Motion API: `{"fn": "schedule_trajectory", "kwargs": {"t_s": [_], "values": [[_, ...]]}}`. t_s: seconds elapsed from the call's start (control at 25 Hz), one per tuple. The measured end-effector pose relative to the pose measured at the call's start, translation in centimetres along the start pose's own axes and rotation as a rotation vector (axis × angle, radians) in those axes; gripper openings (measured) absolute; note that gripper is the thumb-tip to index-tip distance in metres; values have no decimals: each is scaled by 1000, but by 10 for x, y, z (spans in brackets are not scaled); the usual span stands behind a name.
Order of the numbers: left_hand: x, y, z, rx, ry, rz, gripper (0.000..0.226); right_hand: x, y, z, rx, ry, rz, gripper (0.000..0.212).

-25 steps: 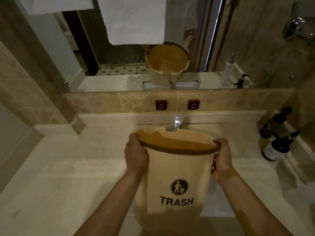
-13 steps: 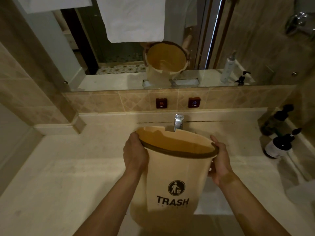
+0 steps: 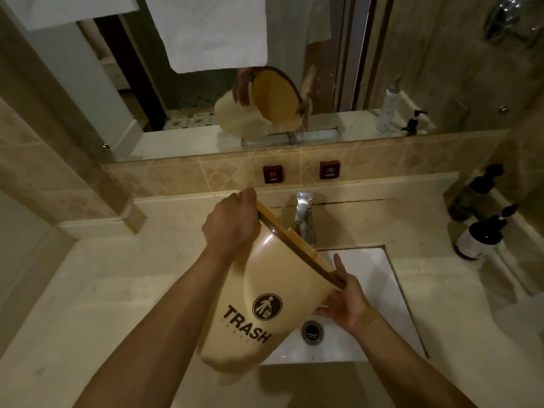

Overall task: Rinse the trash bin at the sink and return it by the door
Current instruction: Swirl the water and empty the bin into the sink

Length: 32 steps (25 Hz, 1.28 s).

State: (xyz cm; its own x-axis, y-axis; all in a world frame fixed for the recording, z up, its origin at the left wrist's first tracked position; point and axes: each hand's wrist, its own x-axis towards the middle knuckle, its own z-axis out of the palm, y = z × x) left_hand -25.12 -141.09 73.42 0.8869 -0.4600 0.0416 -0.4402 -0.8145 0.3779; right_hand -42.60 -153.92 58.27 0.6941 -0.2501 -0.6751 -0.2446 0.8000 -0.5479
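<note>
The beige trash bin [image 3: 259,293], printed with a black "TRASH" logo and rimmed in dark brown, is tilted over the white sink [image 3: 379,278] with its mouth turned right towards the chrome tap [image 3: 303,210]. My left hand [image 3: 232,222] grips the raised upper rim. My right hand [image 3: 344,298] holds the lower rim from beneath, fingers spread along it. The drain [image 3: 312,331] shows just below the bin's side. I see no water running from the tap.
Red HOT [image 3: 273,174] and COLD [image 3: 329,169] buttons sit on the tiled backsplash. Dark pump bottles [image 3: 482,234] stand on the counter at right. A mirror [image 3: 323,92] above reflects the bin, and white towels [image 3: 212,30] hang over it.
The bin was upright with its mouth facing up; it is now tipped sideways to the right over the sink. My left hand rose with the rim, my right hand dropped lower.
</note>
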Motion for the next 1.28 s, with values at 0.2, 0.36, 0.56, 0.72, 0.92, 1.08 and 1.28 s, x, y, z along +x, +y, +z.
{"fn": "schedule_trajectory", "kwargs": {"t_s": [0.2,0.36,0.56,0.72,0.92,1.08,1.28], "values": [[12,10,13,179,-139,11,17,13,48,1,112,3,96,59],[13,7,22,208,-206,-29,21,19,72,0,163,-56,145,40],[14,13,31,209,-216,-52,38,15,86,7,197,-62,155,37],[19,13,33,233,-224,-42,42,13,85,12,233,-43,171,36],[26,22,31,273,-203,-68,52,16,92,18,276,-55,188,33],[34,29,25,303,-198,-63,57,10,92,29,279,-166,162,32],[40,46,19,309,-192,-47,54,0,93,46,352,-235,189,36]]}}
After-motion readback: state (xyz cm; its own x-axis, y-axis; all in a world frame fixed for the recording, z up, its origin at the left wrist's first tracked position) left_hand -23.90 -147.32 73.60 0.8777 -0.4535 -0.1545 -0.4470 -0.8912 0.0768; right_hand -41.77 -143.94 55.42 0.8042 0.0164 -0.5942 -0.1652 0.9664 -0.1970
